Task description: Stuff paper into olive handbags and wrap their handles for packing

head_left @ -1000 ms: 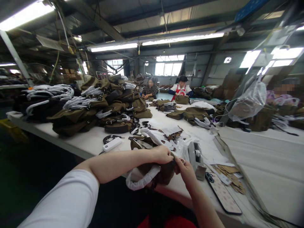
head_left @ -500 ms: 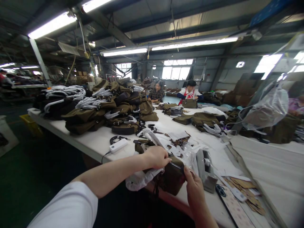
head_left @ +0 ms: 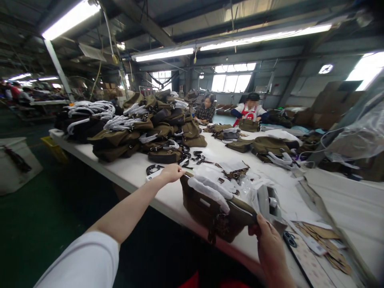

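Observation:
An olive-brown handbag [head_left: 195,208] is stretched between my two hands at the table's near edge. White wrapping covers its handles [head_left: 210,192], and a small pale label [head_left: 205,202] shows on its front. A dark patterned tassel or bundle [head_left: 220,226] hangs against that front. My left hand [head_left: 172,173] pinches the bag's upper left corner. At the upper right corner, my right hand [head_left: 267,234] grips the rim between thumb and fingers. A zip line runs along the top edge, which looks closed near the right hand.
A big heap of olive bags [head_left: 144,128] covers the table's far left. Right of my bag stand a grey tape dispenser [head_left: 270,204] and a phone [head_left: 303,256], beside brown card tags [head_left: 330,248]. Two co-workers [head_left: 249,110] sit across the table. Clear plastic [head_left: 348,140] hangs at right.
My left hand has moved left from the bag's middle to its left corner. The bag now faces me spread wide, with its wrapped handles lying over the top. My view has shifted slightly.

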### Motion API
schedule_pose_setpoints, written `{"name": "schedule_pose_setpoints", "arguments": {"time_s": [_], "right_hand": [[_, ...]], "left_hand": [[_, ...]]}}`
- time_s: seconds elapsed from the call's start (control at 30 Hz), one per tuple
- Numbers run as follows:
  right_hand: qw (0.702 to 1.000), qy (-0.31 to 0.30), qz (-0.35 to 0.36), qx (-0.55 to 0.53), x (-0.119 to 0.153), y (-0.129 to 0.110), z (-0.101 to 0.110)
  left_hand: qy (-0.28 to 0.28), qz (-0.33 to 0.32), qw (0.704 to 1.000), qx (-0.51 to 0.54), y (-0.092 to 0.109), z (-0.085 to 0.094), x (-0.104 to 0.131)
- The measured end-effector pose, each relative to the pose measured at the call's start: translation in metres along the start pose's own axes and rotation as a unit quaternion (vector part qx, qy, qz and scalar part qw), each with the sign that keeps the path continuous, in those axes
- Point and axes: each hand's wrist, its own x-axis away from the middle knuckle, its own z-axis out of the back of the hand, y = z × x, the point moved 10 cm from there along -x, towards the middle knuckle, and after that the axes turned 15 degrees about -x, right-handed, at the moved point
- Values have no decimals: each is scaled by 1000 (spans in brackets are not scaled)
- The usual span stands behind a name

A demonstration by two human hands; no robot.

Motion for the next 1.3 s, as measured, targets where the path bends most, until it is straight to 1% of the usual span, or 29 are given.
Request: {"name": "schedule_pose_setpoints", "arguments": {"time_s": [0.07,0.13,0.2,0.23,0.3,0.33,0.4,0.47,0.53,0.57,0.63,0.7,0.77,0.8,0.87,0.93,1.0,1.03,1.07,1.1,1.13,1.17,1.2,1.23,1.27,1.3], "right_hand": [[998,21,-35,-41,-6,13,5],[994,39,-62,-75,-11,24,11],[991,48,-72,-97,-13,31,14],[991,51,-63,-103,-14,32,15],[993,33,-34,-107,-14,30,11],[994,13,-22,-108,-14,28,5],[993,-33,-17,-111,-13,27,-7],[992,-65,-27,-109,-12,26,-17],[992,-75,-30,-96,-13,24,-22],[993,-78,-30,-87,-14,23,-24],[994,-81,-28,-62,-16,22,-28],[996,-79,-16,-25,-16,19,-30],[997,-76,14,21,-13,11,-32],[995,-77,33,46,-9,4,-33],[990,-87,63,93,3,-11,-36],[984,-114,72,120,20,-22,-42],[978,-154,41,131,38,-20,-51],[975,-176,13,134,47,-13,-55],[970,-199,-14,137,56,-1,-60],[964,-221,-40,141,64,12,-65],[957,-244,-62,145,72,28,-70],[948,-269,-79,150,80,45,-76],[939,-292,-93,158,86,61,-81],[929,-312,-107,169,91,76,-85],[921,-323,-118,185,93,88,-88],[917,-321,-117,204,93,93,-90]], "left_hand": [[33,-5,999,23,-3,0,3],[51,-31,997,49,-1,-1,7],[36,-90,991,93,10,-9,11],[21,-124,984,122,18,-14,13],[-3,-173,971,167,32,-25,17],[-4,-184,967,174,38,-29,18],[23,-170,974,145,45,-34,18],[70,-137,984,92,49,-32,19],[121,-112,985,51,54,-23,23],[148,-112,982,44,58,-17,26],[182,-151,969,68,70,-5,33],[193,-197,953,123,81,5,41],[214,-208,942,152,85,17,53],[235,-202,939,149,85,26,62],[285,-184,932,127,83,46,87],[311,-180,925,126,80,65,117],[311,-183,920,152,73,76,145],[298,-183,921,169,68,76,155],[275,-182,925,190,62,70,161],[239,-177,930,216,55,59,165],[192,-167,934,249,48,41,165],[134,-151,935,291,39,19,164],[73,-130,930,337,31,-6,163],[16,-102,918,383,22,-32,163],[-31,-73,900,428,15,-54,165],[-63,-47,881,466,8,-72,167]]}}
